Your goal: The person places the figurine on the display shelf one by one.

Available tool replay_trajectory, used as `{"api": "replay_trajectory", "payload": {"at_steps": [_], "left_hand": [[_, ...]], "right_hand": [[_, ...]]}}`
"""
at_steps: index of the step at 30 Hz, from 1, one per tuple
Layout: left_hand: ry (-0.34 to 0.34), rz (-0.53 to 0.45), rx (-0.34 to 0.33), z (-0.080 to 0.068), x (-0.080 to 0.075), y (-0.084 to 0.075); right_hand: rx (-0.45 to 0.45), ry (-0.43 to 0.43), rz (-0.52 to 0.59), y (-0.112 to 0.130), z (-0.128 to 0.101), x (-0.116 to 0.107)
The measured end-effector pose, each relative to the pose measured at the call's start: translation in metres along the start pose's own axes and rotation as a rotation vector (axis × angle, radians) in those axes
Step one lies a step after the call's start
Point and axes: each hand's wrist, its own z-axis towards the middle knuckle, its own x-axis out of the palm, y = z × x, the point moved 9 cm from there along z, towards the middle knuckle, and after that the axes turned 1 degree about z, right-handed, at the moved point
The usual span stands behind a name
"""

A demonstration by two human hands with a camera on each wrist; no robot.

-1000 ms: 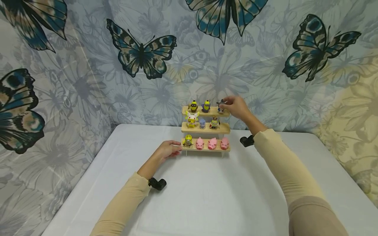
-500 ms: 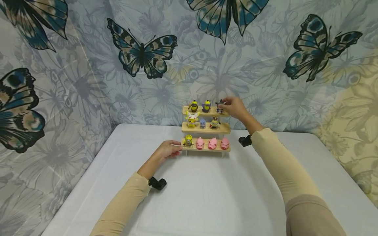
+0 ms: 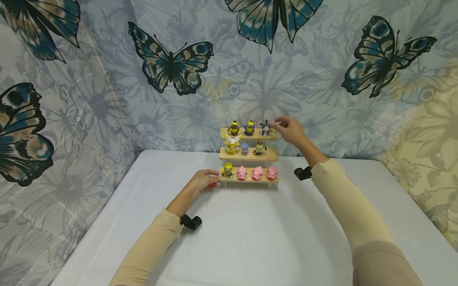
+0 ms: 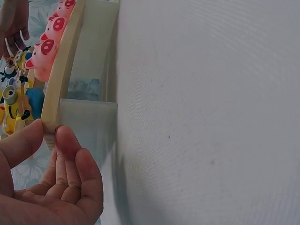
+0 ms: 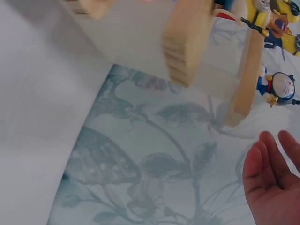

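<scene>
While the white table [image 3: 250, 234] carries everything in front of the butterfly-printed backdrop [image 3: 107, 79], a three-tier wooden shelf [image 3: 249, 159] stands at its far edge, stepped so that each row of little figures shows above the one in front. Down at the bottom tier, the left hand [image 3: 203, 182] pinches the near left corner of the lowest board between thumb and fingertips [image 4: 65, 140], the wrist view showing the thumb on top and a finger pad against the board's end; that grip looks meant to brace the light stand against tipping. Up top, the right hand [image 3: 291, 129] hangs just beside the right end of the highest board, fingers loose and spread, holding nothing, a sliver of wall showing between its fingertips and the nearest toy. That toy, a small blue-and-white cat figure [image 3: 265, 128], stands upright on the top tier's right end, free of any touch, next to two yellow goggle figures [image 3: 241, 128]. On the middle tier sit a white-and-yellow figure and two smaller ones [image 3: 245, 147], and three pink pigs [image 3: 257, 173] line the bottom with one more yellow figure [image 3: 227, 171] closest to the steadying hand.
</scene>
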Motion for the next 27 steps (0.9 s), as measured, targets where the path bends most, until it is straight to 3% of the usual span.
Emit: {"api": "replay_trajectory", "payload": {"at_steps": [7, 18, 27], "left_hand": [[-0.011, -0.003, -0.005, 0.0, -0.001, -0.001], [-0.032, -0.011, 0.002, -0.001, -0.006, -0.003], [0.013, -0.046, 0.031, -0.004, -0.01, 0.0]], "right_hand": [[-0.008, -0.061, 0.03, -0.02, -0.033, -0.006], [0.043, -0.023, 0.032, -0.036, -0.07, 0.004], [0.026, 0.033, -0.018, -0.039, -0.097, 0.019]]}}
